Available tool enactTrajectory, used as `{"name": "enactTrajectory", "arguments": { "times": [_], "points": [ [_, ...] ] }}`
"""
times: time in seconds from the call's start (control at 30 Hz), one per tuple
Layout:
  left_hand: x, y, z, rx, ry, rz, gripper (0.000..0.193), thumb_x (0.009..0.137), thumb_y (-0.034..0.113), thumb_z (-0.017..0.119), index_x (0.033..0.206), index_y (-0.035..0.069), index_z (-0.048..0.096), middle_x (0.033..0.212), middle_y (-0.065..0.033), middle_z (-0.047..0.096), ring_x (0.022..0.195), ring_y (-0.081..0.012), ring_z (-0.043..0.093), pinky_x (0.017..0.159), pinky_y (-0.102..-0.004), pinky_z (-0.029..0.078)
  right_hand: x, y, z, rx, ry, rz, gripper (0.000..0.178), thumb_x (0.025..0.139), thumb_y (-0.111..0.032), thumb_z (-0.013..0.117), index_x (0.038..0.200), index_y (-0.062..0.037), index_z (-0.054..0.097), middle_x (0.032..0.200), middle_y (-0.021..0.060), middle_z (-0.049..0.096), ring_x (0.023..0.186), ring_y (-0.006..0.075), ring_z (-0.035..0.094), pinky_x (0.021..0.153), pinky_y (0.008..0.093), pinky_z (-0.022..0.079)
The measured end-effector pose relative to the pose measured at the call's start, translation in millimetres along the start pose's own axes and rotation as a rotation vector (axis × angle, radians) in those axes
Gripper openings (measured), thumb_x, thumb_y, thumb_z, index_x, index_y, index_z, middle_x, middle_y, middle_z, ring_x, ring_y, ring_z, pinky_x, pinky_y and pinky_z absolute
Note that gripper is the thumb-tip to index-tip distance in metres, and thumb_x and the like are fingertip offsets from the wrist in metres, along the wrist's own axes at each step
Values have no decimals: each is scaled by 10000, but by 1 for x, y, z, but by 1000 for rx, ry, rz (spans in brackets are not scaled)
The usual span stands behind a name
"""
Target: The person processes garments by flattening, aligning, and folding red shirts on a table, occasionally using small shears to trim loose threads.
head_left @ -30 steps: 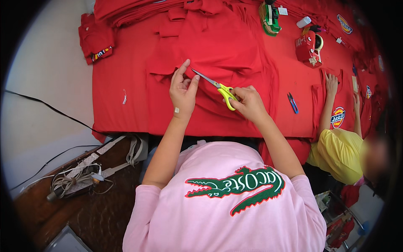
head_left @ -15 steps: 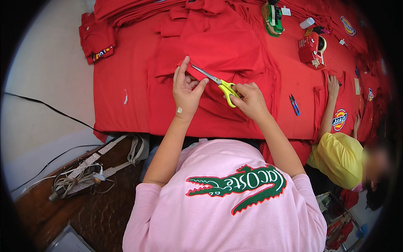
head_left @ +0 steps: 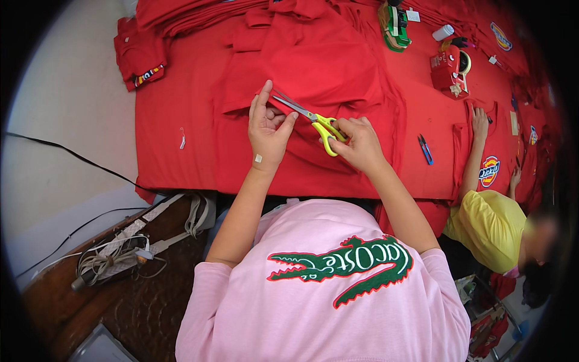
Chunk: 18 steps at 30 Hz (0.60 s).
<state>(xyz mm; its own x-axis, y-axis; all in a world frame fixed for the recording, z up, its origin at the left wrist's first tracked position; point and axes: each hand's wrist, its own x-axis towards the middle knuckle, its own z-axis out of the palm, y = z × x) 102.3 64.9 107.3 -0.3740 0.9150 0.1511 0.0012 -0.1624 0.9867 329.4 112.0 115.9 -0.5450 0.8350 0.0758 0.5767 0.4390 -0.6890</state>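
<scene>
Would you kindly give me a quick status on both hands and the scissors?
Right hand grips yellow-handled scissors, blades open. Left hand pinches red garment at blade tips. Nothing in the way.

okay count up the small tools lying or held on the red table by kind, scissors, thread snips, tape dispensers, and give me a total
Yellow-handled scissors, in the right hand: 1
Blue thread snips: 1
Tape dispensers, one green, one red: 2
Total: 4

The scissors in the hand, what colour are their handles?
The scissors have yellow handles and silver blades. The right hand holds them over red cloth. The head view shows it.
</scene>
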Motion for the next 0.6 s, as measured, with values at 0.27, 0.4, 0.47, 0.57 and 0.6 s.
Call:
{"name": "enactTrajectory", "arguments": {
  "times": [0.27, 0.4, 0.47, 0.57, 0.6],
  "points": [
    [1, -4, -7, 13, 110, -17, 609, 949, -119, 707, 1526, -22, 539, 1413, -52, 489, 1028, -74, 588, 888, -214, 551, -11, 3, 11, 102, -8, 18, 173, 871, -218, 776, 915, -65, 709, 713, 95, 669, 662, 275, 583, 780, 407, 436],
    [-7, -5, 1, 65, 93, -49, 642, 943, -120, 709, 1548, -31, 515, 1314, -41, 468, 973, -69, 569, 886, -204, 543, -25, 7, 9, 118, 72, 149, 136, 901, -160, 794, 976, -63, 734, 730, 38, 677, 697, 180, 563, 767, 362, 448],
    [-12, -7, 6, -10, 83, -47, 678, 931, -134, 709, 1565, -25, 494, 1339, -53, 453, 974, -74, 571, 892, -207, 552, -28, 16, 1, 226, 110, 223, 143, 922, -153, 788, 1008, -50, 737, 761, 34, 685, 717, 147, 570, 743, 343, 457],
    [-18, -9, 17, -70, 37, -87, 750, 908, -143, 723, 1595, -17, 450, 1374, -71, 432, 991, -95, 583, 917, -223, 573, -39, 50, -3, 418, 276, 315, 136, 955, -125, 735, 995, 4, 720, 703, 75, 662, 631, 91, 594, 608, 290, 459],
    [-23, -10, 21, -56, 2, -100, 753, 907, -139, 726, 1596, -20, 446, 1378, -70, 434, 1008, -99, 588, 922, -227, 576, -45, 63, -8, 438, 349, 355, 144, 965, -121, 724, 1030, 6, 730, 721, 84, 682, 649, 86, 612, 618, 295, 472]
  ]
}}
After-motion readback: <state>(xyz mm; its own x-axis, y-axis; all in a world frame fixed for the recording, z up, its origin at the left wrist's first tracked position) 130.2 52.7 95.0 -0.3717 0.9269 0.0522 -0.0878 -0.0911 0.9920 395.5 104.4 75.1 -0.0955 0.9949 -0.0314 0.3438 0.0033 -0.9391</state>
